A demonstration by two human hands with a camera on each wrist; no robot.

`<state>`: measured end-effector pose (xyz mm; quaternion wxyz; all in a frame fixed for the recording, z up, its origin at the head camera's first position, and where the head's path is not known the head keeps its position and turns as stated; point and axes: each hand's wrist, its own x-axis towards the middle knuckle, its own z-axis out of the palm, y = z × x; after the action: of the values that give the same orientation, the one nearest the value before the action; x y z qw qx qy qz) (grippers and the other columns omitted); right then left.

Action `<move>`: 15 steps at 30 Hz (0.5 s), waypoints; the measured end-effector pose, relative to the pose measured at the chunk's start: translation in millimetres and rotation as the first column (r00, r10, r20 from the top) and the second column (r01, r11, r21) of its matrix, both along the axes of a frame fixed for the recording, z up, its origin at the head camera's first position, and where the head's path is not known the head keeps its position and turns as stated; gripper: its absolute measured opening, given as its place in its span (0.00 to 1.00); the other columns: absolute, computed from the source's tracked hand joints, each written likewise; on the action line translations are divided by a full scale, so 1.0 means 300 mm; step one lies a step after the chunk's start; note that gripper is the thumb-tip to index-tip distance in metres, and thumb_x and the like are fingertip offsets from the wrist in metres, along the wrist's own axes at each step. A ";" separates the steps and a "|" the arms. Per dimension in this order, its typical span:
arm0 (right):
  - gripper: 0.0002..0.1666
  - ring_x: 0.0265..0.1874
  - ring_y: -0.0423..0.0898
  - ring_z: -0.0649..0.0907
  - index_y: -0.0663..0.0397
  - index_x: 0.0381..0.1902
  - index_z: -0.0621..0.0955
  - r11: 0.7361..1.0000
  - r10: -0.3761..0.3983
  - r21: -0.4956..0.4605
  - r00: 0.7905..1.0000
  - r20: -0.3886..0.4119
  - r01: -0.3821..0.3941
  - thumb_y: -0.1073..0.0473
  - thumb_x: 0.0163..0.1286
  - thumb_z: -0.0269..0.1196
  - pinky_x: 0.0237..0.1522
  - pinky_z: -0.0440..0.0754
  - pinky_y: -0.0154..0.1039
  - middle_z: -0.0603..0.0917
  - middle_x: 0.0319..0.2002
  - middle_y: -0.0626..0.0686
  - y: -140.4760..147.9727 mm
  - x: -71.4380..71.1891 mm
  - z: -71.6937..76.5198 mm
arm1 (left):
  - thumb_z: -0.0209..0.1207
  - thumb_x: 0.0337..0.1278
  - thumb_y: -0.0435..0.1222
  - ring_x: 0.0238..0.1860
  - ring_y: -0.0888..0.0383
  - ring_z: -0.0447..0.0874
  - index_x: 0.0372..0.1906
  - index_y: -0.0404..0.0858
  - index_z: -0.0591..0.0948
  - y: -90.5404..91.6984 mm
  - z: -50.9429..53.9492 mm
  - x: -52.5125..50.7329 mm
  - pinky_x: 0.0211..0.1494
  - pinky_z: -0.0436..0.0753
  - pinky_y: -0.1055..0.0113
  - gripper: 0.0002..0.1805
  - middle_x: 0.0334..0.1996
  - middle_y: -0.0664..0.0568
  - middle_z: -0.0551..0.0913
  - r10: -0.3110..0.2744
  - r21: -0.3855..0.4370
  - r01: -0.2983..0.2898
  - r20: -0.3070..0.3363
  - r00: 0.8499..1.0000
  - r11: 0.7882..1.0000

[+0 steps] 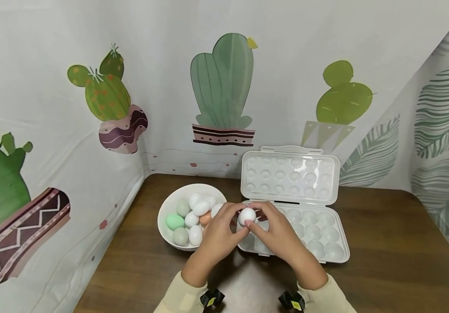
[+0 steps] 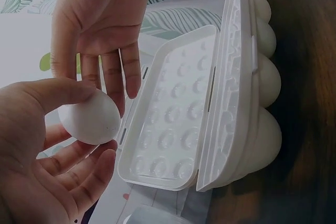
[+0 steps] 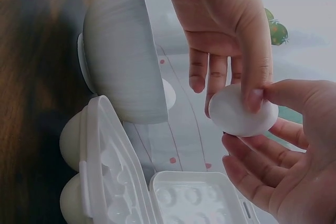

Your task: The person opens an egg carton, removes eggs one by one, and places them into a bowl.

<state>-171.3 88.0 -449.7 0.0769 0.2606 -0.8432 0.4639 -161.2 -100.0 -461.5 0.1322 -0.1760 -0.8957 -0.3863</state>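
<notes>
A white egg (image 1: 246, 216) is held between both hands, above the near left part of the white plastic egg carton (image 1: 341, 248). My left hand (image 1: 221, 232) pinches it from the left, its thumb across the shell in the left wrist view and fingers around the far side. From the other side my right hand (image 1: 278, 232) grips the same egg (image 3: 239, 114) with thumb and fingertips. The carton stands open, its lid (image 1: 290, 176) tipped back and its rows of round hollows facing up. Forearms and hands hide the carton's left end.
Left of the carton, a white bowl (image 1: 163, 232) holds several eggs: white, grey-green, a bright green egg (image 1: 175, 221) and an orange-brown egg (image 1: 206, 218). Both containers stand on a brown wooden table (image 1: 389, 234). A cactus-print cloth (image 1: 162, 87) hangs behind.
</notes>
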 end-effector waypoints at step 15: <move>0.21 0.50 0.47 0.86 0.49 0.62 0.77 0.999 -0.024 -0.028 0.999 -0.025 0.023 0.56 0.73 0.64 0.53 0.86 0.45 0.80 0.56 0.50 0.017 -0.009 0.001 | 0.70 0.54 0.40 0.42 0.62 0.82 0.57 0.47 0.77 -0.065 0.004 -0.027 0.46 0.85 0.64 0.25 0.48 0.55 0.79 0.021 -0.001 -0.021 0.025 0.999 1.000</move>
<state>-174.1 93.0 -449.5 0.0968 0.2554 -0.8387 0.4711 -169.4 -119.5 -460.3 0.1251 -0.1619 -0.8993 -0.3865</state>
